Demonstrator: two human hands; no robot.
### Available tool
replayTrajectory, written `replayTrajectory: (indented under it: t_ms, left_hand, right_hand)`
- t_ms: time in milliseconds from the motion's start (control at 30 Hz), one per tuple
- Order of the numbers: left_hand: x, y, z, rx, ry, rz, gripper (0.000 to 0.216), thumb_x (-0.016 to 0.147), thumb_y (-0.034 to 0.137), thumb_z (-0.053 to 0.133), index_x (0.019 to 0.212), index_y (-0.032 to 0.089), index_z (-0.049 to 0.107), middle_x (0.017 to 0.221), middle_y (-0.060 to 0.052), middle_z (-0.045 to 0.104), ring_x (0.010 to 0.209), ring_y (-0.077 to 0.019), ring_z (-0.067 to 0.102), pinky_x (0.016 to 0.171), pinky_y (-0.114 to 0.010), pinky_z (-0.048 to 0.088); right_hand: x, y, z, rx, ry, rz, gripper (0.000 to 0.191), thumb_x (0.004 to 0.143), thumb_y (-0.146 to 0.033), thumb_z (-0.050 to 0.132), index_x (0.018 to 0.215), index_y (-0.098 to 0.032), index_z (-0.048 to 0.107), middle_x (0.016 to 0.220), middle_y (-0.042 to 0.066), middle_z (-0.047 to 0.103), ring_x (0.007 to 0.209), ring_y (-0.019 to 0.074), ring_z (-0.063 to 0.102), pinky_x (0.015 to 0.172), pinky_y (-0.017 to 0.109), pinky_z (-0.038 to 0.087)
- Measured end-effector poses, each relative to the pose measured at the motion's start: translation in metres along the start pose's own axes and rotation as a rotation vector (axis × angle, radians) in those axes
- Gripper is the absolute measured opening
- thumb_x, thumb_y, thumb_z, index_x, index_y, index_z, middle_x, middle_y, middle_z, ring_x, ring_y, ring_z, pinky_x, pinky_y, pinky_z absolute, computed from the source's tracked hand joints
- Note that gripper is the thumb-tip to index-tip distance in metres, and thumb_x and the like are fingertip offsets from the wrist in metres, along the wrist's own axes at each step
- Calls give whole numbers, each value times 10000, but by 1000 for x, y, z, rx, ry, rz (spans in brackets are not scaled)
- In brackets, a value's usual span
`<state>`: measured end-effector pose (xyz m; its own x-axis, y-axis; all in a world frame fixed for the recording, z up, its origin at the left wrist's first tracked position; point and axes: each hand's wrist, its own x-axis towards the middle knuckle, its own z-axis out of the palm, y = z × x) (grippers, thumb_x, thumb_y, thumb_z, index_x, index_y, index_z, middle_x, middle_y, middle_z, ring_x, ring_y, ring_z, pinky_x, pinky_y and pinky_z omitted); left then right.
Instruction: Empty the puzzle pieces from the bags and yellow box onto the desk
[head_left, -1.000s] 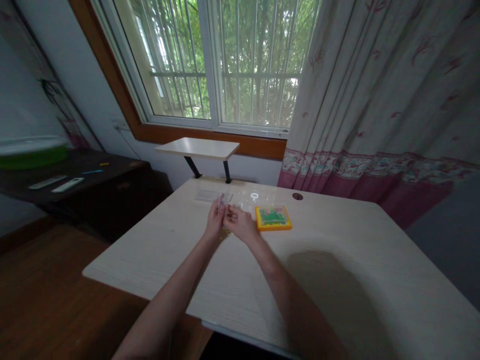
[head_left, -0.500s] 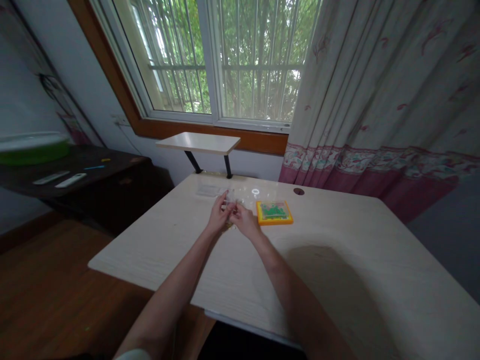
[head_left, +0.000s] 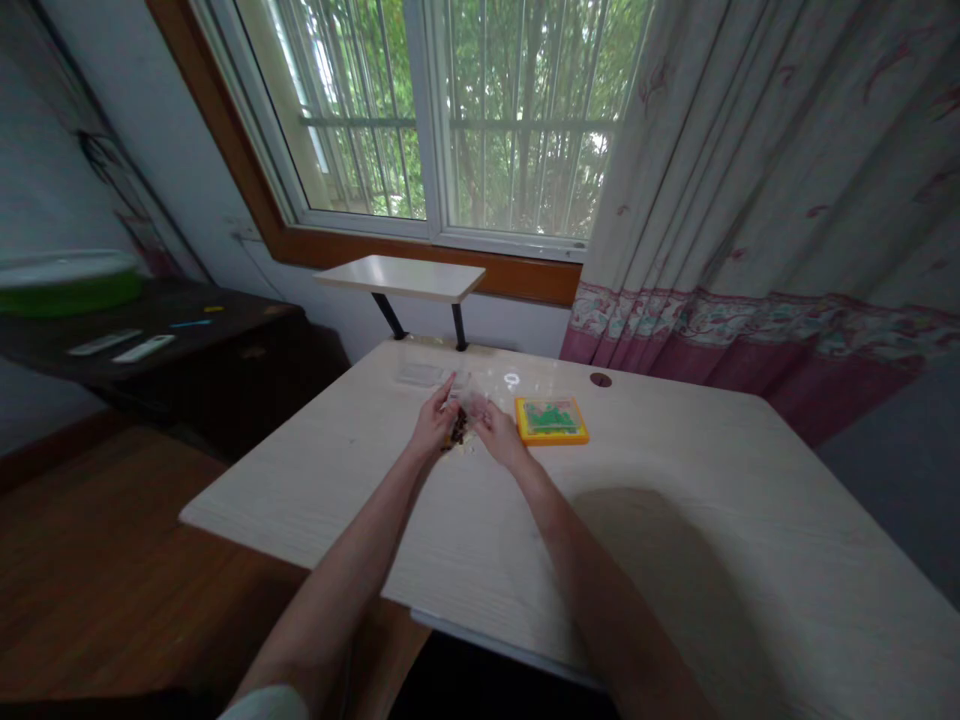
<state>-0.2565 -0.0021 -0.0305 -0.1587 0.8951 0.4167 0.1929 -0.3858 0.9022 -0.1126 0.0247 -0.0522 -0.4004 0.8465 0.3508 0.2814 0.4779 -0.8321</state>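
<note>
A clear plastic piece, which looks like a small bag, is stretched between my two hands above the tabletop. My left hand is closed on its left side, the thumb and fingers pointing away from me. My right hand pinches its right side. Below it, between the hands, lies a small heap of dark brown bits, with paler specks around them; they are too small to name. Just right of my right hand is a yellow-orange flat box with a green picture under a clear cover.
Clear plastic packaging lies behind my left hand on the pale table. A small raised shelf stands at the table's back edge, near a round cable hole. At left, a dark table carries a green basin and remotes.
My hands have drawn slightly apart, spreading the clear plastic. The dark bits beneath, mostly hidden before, now show between them. The view has shifted slightly.
</note>
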Motion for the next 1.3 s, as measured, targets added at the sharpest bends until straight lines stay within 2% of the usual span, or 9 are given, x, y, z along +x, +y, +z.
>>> replayTrajectory:
  t_ms: [133,233,433,700,867,1067,1200,1300]
  left_hand:
    - [0,-5,-6,-78,-19,-47,806,630,648,513,1245,134,434,1155,-132,554,1108,-248,477,933,-384,371]
    - [0,-8,-8,-123,-53,-87,859,594,674,523,1261,144,414,1189,-147,529,1122,-261,464,934,-395,369]
    - [-2,-7,-21,-163,-158,-85,783,651,631,519,1266,157,416,1260,-168,455,1154,-275,433,960,-409,343]
    - [-1,20,-37,-87,-288,-116,686,592,569,624,1137,157,564,1263,-131,460,1165,-302,411,974,-404,330]
    - [-5,37,-36,-163,-374,-185,675,597,484,670,1178,172,526,1246,-109,483,1155,-310,413,940,-414,353]
    - [-7,34,-43,-181,-432,-212,674,634,462,653,1226,196,468,1277,-86,455,1187,-299,370,988,-417,283]
    - [-5,26,-44,-208,-423,-201,677,644,437,657,1246,216,440,1330,-82,389,1211,-295,342,1009,-418,250]
    - [-4,23,-37,-304,-344,-186,683,671,394,651,1278,228,387,1341,-94,370,1210,-274,348,1006,-410,257]
  right_hand:
    - [2,4,-3,24,13,-17,424,758,-97,458,1164,-221,461,1097,51,588,1011,163,556,890,345,426]
    - [2,5,-6,40,17,-38,425,752,-71,442,1157,-200,457,1125,63,576,1039,155,540,906,345,414]
    - [2,3,-7,71,41,-54,399,742,-45,425,1113,-182,479,1102,62,592,1006,137,560,888,318,431]
    - [8,-1,-8,315,156,34,323,679,-24,406,914,-157,584,943,45,658,885,127,613,837,294,466]
    - [10,2,-7,343,194,35,293,684,-60,395,857,-142,617,901,52,671,858,138,620,843,302,461]
    - [10,5,-4,358,212,25,297,695,-80,391,869,-148,621,917,46,669,888,142,607,859,309,450]
    - [10,3,-5,350,202,-1,355,681,-47,380,927,-158,611,967,30,655,929,136,591,886,309,433]
    - [11,-6,-7,304,150,-27,392,704,-50,406,1029,-178,583,1046,24,625,987,143,567,904,313,420]
